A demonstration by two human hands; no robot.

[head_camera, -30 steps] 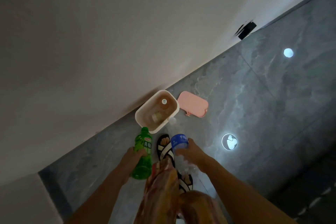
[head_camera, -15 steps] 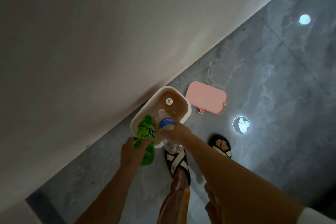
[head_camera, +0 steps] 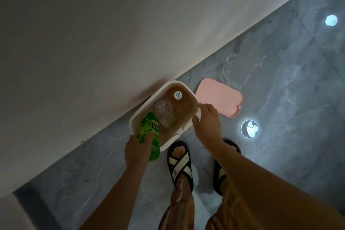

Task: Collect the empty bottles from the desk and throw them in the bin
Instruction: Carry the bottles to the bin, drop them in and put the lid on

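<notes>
A white open bin (head_camera: pixel 189 89) stands on the floor against the wall. Inside it lies a clear plastic bottle (head_camera: pixel 165 113), and behind that a second bottle shows its white cap (head_camera: pixel 178 94). My left hand (head_camera: pixel 137 150) grips a green bottle (head_camera: pixel 150 135) over the bin's near left rim, cap pointing up and away. My right hand (head_camera: pixel 207 124) hovers over the bin's right rim, fingers apart and holding nothing.
A pink lid (head_camera: pixel 219 97) lies flat on the grey marble floor just right of the bin. My two sandalled feet (head_camera: pixel 180 162) stand close in front of the bin. The light wall (head_camera: pixel 112 33) fills the upper left. Bright reflections (head_camera: pixel 249 128) shine on the floor at right.
My right hand has let go of the clear blue-labelled bottle, which now lies in the bin. The green bottle has moved over the bin's rim.
</notes>
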